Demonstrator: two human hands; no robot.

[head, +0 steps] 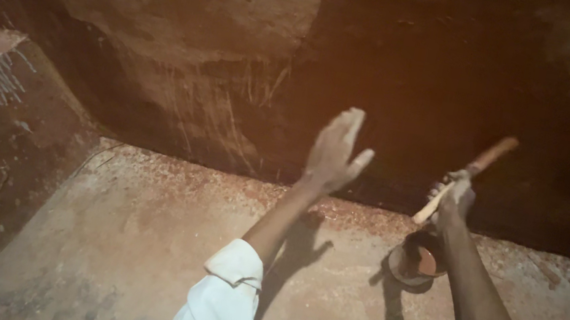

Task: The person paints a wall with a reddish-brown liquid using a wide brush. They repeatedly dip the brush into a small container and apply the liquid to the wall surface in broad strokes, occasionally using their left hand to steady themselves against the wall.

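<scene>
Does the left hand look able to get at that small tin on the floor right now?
Probably yes. The left hand is open, empty and raised by the wall, with bare floor between it and the tin. Only the right hand, holding a stick just above the tin, might crowd it.

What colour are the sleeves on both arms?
White; the sleeves are rolled up above the forearms, seen best in the head view.

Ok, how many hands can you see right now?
2. The left hand is raised, open and empty, near the dark wall. The right hand has its grip on a stick-like tool above a small round container on the floor. No others visible.
</scene>
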